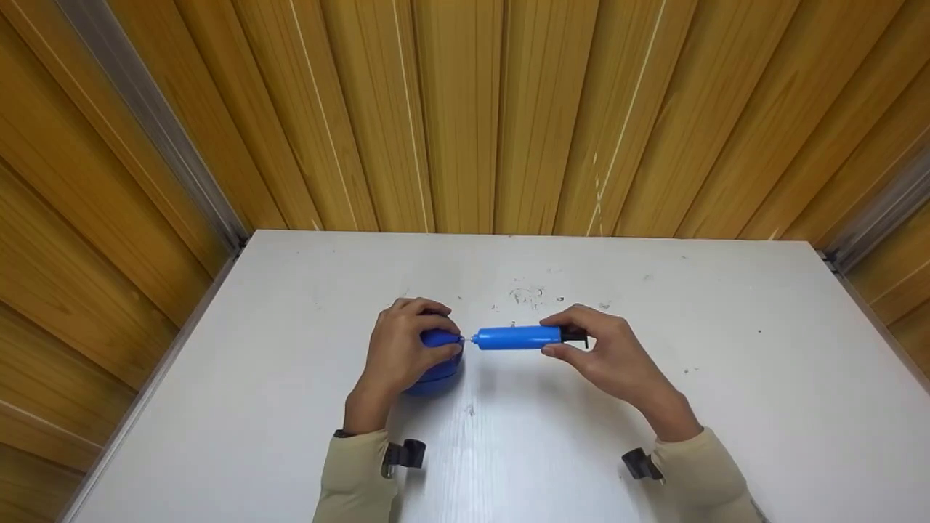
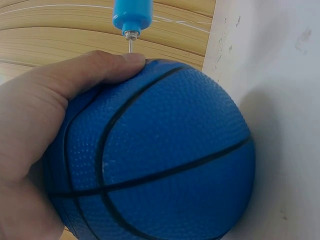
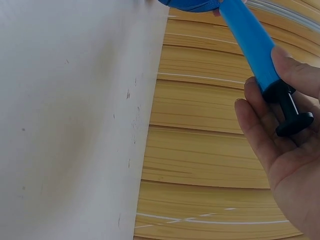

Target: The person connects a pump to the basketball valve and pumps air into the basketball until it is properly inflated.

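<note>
A small blue basketball [image 2: 180,135] with black seam lines rests on the table, held by my left hand [image 1: 396,345] with fingers curled over its top and side. My right hand [image 1: 617,359] pinches the rear of a blue hand pump [image 1: 517,338] between thumb and fingers, level above the table. From the pump's front end a thin metal needle [image 2: 131,46] points at the ball, its tip hidden behind my left thumb in the left wrist view. The pump's black plunger handle [image 3: 295,124] sticks out a short way beside my right palm.
Both hands work over a white table [image 1: 254,407] with dark scuff marks [image 1: 527,296] behind the pump. Wood-patterned panels [image 1: 465,116] rise along its far edge and sides. Black wrist mounts [image 1: 407,454] sit on both sleeves.
</note>
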Tool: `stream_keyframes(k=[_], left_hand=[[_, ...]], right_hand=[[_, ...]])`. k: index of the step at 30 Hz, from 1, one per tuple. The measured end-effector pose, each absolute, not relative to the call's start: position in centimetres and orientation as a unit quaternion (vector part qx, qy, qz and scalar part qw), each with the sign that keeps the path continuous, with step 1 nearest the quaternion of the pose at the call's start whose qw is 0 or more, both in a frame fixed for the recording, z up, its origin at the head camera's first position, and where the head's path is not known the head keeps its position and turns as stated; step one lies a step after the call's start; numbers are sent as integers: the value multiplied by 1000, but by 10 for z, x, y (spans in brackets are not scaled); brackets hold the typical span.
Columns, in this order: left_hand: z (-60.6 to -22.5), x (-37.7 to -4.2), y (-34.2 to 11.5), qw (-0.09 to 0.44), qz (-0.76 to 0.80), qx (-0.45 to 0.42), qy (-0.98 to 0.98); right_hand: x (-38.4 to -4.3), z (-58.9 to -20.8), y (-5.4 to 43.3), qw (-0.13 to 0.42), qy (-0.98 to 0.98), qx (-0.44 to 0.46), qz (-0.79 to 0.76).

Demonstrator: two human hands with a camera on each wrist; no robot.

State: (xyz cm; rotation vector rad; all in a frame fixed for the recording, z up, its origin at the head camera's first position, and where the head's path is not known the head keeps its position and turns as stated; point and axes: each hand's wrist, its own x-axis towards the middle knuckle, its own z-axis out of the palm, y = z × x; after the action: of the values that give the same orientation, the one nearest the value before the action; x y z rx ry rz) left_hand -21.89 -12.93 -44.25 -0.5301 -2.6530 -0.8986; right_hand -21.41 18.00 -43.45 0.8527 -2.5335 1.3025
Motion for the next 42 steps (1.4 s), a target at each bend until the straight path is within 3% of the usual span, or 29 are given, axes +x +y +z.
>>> stream_keyframes(k=[42], left_hand=[[-442,-220,-131,136,-320,-173,-921]], right_hand=[[-215,-433,184,91,-854,282,429]])
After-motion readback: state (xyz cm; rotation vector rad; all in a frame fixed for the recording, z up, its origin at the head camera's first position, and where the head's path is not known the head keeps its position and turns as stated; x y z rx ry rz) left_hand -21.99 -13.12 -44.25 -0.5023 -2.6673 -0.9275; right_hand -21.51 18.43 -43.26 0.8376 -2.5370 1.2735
